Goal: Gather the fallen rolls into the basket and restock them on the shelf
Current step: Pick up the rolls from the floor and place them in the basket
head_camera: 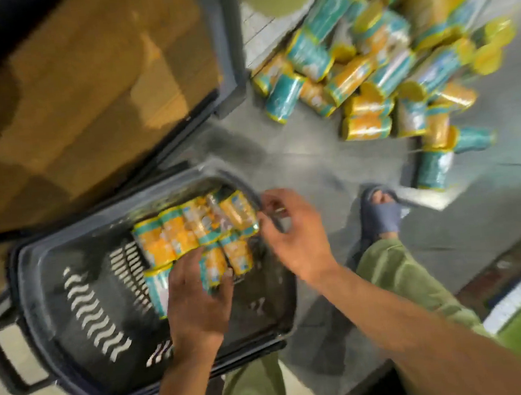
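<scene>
Since the whole head view is smeared by motion, I log only what reads clearly. Basket [57, 312]: dark plastic with slotted walls, standing on the grey floor [296, 149], its carry handle [1, 359] at the left end. Packed rolls [192, 229], orange and teal wrappers, lie side by side in the basket's far right corner, with a second short row just in front of them.

Left hand [196, 302]: reaches in over the near rim, palm down, fingers bent over the second row. One roll [211, 270] sits between thumb and fingers, and I read this as a grip on it, though blur softens the contact.

Right hand [291, 229]: at the basket's right rim, just beside the packed rolls, fingers loosely curled. I cannot tell whether they hold the rim, touch a roll or hold nothing.

Fallen rolls [367, 69]: a loose heap toward the far right of the floor, well apart from the basket, lying at all angles, some stacked on others.

Also noted: a foot in a blue sandal [380, 214] between basket and heap, green trousers [396, 270] at the near edge, brown boxes [83, 87] beyond the basket's far left side.
</scene>
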`<state>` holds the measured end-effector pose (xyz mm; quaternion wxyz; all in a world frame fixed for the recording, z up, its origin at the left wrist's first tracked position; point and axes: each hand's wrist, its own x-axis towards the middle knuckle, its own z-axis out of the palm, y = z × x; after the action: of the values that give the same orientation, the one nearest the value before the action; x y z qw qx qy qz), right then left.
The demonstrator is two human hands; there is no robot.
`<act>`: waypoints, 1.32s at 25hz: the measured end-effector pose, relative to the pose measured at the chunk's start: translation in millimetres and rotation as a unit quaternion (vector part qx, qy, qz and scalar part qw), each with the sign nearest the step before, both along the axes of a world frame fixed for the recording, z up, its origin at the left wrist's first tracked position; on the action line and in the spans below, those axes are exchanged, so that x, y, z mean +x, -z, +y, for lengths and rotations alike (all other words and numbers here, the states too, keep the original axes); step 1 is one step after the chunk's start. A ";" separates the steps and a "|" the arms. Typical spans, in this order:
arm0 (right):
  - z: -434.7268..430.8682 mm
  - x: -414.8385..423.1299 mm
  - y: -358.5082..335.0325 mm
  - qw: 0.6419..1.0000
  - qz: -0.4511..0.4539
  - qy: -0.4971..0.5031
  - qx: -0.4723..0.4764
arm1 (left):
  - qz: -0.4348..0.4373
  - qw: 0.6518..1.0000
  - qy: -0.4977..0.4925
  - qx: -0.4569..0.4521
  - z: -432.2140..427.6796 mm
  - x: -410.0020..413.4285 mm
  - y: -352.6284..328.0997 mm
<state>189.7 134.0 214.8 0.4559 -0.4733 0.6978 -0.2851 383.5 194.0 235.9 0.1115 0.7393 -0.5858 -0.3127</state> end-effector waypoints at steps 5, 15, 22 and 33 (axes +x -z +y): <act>-41.8 -222.2 14.8 0.970 0.115 0.208 0.050 | 0.081 0.991 0.098 -0.034 -87.3 -184.2 -3.0; 10.7 -485.0 252.3 0.918 0.199 0.246 0.238 | -0.050 0.996 0.071 -0.013 -290.1 -292.2 259.0; 35.3 -496.8 337.4 0.899 0.174 0.319 0.243 | -0.027 0.998 -0.061 -0.015 -327.7 -276.5 338.9; -11.0 -405.4 194.8 0.937 0.091 0.192 0.276 | 0.036 0.988 -0.094 0.117 -275.7 -286.9 234.5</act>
<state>-215.7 123.0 20.0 0.4401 -0.2097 0.8650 -0.1191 96.7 -81.7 1.4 0.0742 0.7874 -0.4687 -0.3934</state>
